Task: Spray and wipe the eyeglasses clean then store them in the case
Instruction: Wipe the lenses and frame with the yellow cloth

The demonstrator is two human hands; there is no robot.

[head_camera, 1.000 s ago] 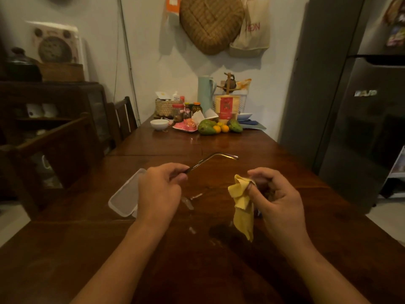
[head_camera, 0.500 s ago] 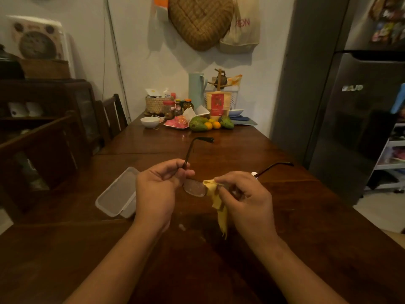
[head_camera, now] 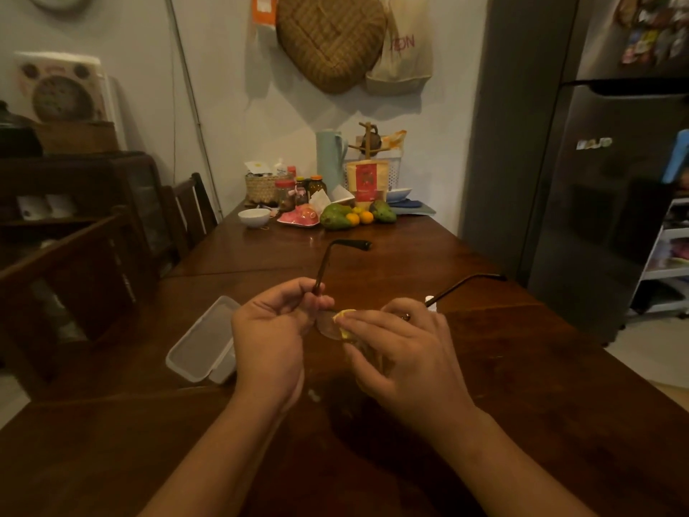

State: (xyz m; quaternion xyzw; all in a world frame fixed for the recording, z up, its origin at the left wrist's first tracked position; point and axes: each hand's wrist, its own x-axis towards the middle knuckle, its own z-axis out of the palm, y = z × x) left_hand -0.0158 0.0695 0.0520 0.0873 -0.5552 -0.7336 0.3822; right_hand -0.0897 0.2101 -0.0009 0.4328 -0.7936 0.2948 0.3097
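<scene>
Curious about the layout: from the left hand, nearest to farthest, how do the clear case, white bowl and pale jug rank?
1. Clear case, just left of the left hand.
2. White bowl, farther ahead, slightly left.
3. Pale jug, farthest back, slightly right.

The right hand [head_camera: 406, 354] has closed in, pinching the yellow cloth [head_camera: 343, 315] onto the eyeglasses [head_camera: 327, 326] lens.

You have two hands in view, your left hand [head_camera: 268, 341] and right hand [head_camera: 406, 352], with one pair of eyeglasses [head_camera: 327, 325] and one yellow cloth [head_camera: 345, 315]. One clear case [head_camera: 203, 345] lies near the table's [head_camera: 522, 404] left edge. At the far edge you have one white bowl [head_camera: 254, 217], two green fruits [head_camera: 335, 217], two oranges [head_camera: 366, 217] and one pale jug [head_camera: 330, 158].
</scene>
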